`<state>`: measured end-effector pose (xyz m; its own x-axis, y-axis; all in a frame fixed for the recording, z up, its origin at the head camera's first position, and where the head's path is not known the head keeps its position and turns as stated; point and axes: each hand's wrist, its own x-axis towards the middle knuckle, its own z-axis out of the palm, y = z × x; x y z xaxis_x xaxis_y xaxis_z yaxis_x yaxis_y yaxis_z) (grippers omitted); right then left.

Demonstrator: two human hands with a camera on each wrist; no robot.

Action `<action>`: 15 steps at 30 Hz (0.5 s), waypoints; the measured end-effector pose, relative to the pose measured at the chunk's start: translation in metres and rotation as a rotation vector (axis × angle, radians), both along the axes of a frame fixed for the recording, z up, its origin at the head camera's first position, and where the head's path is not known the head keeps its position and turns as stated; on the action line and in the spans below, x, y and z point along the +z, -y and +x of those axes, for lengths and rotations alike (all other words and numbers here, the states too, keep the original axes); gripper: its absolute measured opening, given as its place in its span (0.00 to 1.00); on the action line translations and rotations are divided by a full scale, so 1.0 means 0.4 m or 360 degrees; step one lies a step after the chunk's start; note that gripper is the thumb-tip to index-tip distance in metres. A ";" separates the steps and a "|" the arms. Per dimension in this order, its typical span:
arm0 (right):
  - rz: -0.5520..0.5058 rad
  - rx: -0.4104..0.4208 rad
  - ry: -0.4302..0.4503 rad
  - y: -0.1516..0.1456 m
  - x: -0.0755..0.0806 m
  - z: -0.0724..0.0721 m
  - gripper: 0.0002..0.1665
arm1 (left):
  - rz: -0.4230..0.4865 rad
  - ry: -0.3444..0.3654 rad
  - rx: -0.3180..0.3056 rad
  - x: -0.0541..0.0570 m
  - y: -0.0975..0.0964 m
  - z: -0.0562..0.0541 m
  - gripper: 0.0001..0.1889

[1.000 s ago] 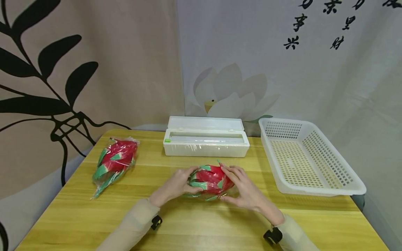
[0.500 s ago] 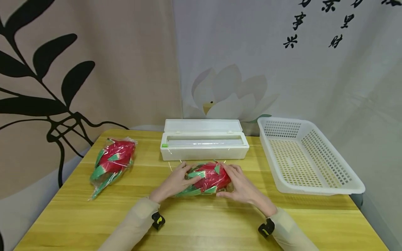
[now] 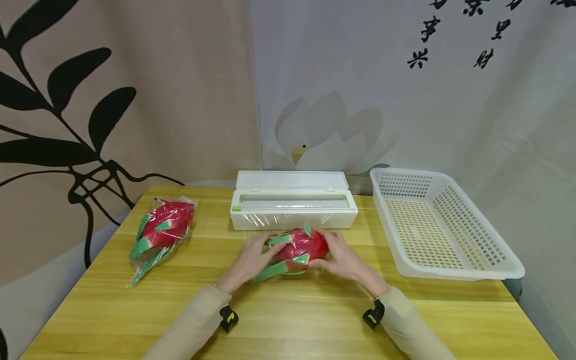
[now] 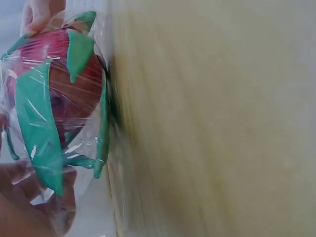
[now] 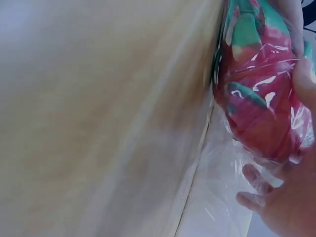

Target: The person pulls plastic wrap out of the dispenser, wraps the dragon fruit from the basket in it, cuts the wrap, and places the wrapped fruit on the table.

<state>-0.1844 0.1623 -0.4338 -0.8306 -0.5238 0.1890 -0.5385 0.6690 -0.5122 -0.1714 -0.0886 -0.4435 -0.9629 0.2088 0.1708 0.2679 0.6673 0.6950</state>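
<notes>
A red dragon fruit with green scales (image 3: 300, 250) lies in clear cling film near the middle of the wooden table. My left hand (image 3: 252, 261) grips its left end, thumb on top. At the opposite end my right hand (image 3: 344, 260) holds it with fingers and thumb curved round it. In the left wrist view the film-covered dragon fruit (image 4: 54, 94) shows its long green scales. Loose film spreads about the fingers in the right wrist view, below the dragon fruit (image 5: 261, 108). Just behind the hands stands a white cling film dispenser (image 3: 293, 220), lid raised and roll showing.
Another film-wrapped dragon fruit (image 3: 166, 225) lies at the left of the table (image 3: 292, 320). A white perforated plastic basket (image 3: 450, 273) stands on the right. Behind the table hangs a printed curtain (image 3: 198, 90).
Both hands have turned the dragon fruit and shifted it slightly away, closer to the dispenser. The dispenser sits a little nearer than a second ago. The other dragon fruit and the basket stay put.
</notes>
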 end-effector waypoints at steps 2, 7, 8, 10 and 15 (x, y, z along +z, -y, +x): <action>-0.0007 0.0006 0.0019 0.003 0.003 -0.012 0.51 | 0.0031 0.0044 0.0005 -0.001 0.000 -0.008 0.27; 0.0006 -0.0032 0.0105 0.009 0.011 -0.038 0.48 | 0.0111 0.0154 -0.0014 0.002 0.000 -0.025 0.22; 0.0009 -0.0032 0.0122 0.011 0.013 -0.043 0.48 | 0.0123 0.0170 -0.0025 0.002 0.000 -0.028 0.21; 0.0006 -0.0027 0.0157 0.014 0.016 -0.052 0.48 | 0.0127 0.0195 -0.0049 0.003 0.001 -0.030 0.19; 0.0005 0.0010 0.0193 0.015 0.019 -0.070 0.47 | 0.0099 0.0243 -0.0085 0.008 0.006 -0.021 0.26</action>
<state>-0.2123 0.1565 -0.4261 -0.8439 -0.5295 0.0860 -0.4771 0.6675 -0.5717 -0.1797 -0.0909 -0.4402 -0.9666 0.2536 0.0373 0.1896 0.6092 0.7700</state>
